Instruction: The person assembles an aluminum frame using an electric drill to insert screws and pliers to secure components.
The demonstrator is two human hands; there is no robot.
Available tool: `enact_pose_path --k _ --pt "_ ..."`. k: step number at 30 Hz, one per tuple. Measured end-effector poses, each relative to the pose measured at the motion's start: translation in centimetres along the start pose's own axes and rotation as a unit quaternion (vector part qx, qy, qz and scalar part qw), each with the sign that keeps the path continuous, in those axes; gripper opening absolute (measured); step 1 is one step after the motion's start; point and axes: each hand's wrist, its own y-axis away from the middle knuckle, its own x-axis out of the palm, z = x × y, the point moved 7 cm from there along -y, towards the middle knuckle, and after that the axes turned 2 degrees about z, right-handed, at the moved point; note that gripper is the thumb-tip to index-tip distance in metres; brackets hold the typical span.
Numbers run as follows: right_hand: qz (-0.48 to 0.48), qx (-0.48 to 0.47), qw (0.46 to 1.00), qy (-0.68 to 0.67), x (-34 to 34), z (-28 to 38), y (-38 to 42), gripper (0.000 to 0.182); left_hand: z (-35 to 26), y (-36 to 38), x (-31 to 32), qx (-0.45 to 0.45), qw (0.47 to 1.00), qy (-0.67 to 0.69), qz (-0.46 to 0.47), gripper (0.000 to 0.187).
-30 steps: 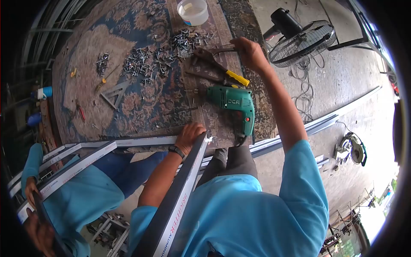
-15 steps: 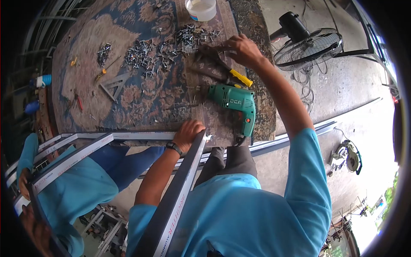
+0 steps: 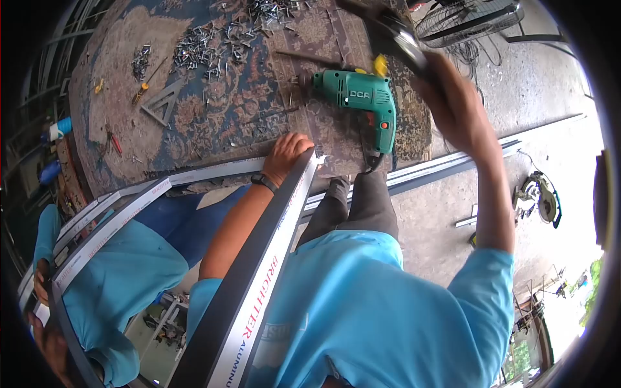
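My left hand [image 3: 286, 157] is wrapped round the corner of an aluminium frame [image 3: 262, 275], where a long bar with "BRIGHTER ALUMINIUM" film meets a crosspiece at the table edge. My right hand [image 3: 456, 107] is raised past the table's right side. In it is a dark hand tool with a shiny metal part, apparently a hand riveter [image 3: 404, 42], smeared by motion. A green power drill [image 3: 356, 90] lies on the table between my hands. Behind the drill rests a thin dark rod [image 3: 307, 58].
A carpet-covered table [image 3: 233, 136] carries piles of rivets [image 3: 197, 48], a set square [image 3: 160, 103], a screwdriver [image 3: 140, 92] and red-handled pliers [image 3: 115, 141]. At left, a co-worker's hand [image 3: 42, 281] touches the frame. A fan [image 3: 469, 22] and a circular saw [image 3: 540, 199] stand right.
My right hand has picked the hand riveter up from the table and swung it right and toward me. My left hand stays on the frame corner. The whole view has shifted.
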Motion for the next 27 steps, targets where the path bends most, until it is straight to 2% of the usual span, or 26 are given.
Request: enact_pose_path --k 1,3,5,6,7,9,11,13,17,20,23,27 --pt "-0.039 0.030 0.999 -0.018 -0.5 1.3 2.7 0.036 0.1 0.0 -0.1 0.000 1.000 0.002 -0.005 0.049" --pt "0.039 0.193 0.980 -0.007 -1.2 3.6 6.5 0.040 -0.1 0.1 0.0 0.003 1.000 0.011 -0.010 0.049" --pt "0.050 0.267 0.952 -0.144 0.1 3.5 10.7 0.044 -1.0 -0.6 -1.0 0.038 0.999 0.005 -0.025 0.054" --pt "0.060 0.295 0.940 -0.158 1.6 3.1 12.8 0.044 -1.5 -0.6 -1.5 0.054 0.998 0.003 -0.030 0.057" --pt "0.072 0.331 0.926 -0.163 3.2 2.9 14.3 0.038 -1.5 -0.4 -1.3 0.047 0.999 0.005 -0.025 0.057" --pt "0.147 0.380 0.876 -0.258 8.4 1.2 17.5 0.036 -1.4 -0.4 -1.2 0.033 0.999 0.007 -0.018 0.056" --pt "0.156 0.365 0.865 -0.306 13.3 -0.4 19.1 0.036 -1.3 -0.5 -1.2 0.030 0.999 0.014 -0.022 0.056" --pt "0.183 0.403 0.833 -0.332 17.1 -2.0 20.7 0.037 -1.0 -0.1 -0.8 0.025 0.999 0.019 -0.020 0.056" --pt "0.217 0.447 0.785 -0.371 19.5 -2.3 21.2 0.041 -0.7 0.0 -0.4 0.032 0.999 0.008 -0.032 0.056" --pt "0.229 0.450 0.781 -0.367 19.9 -2.0 20.9 0.042 -0.6 -0.1 -0.4 0.035 0.999 0.010 -0.032 0.055" --pt "0.223 0.414 0.814 -0.341 20.6 -2.9 21.1 0.041 -0.6 -0.3 -0.4 0.041 0.998 0.011 -0.039 0.056" --pt "0.230 0.434 0.802 -0.341 20.5 -2.7 21.0 0.041 -0.9 -0.3 -0.6 0.051 0.998 0.009 -0.036 0.057"
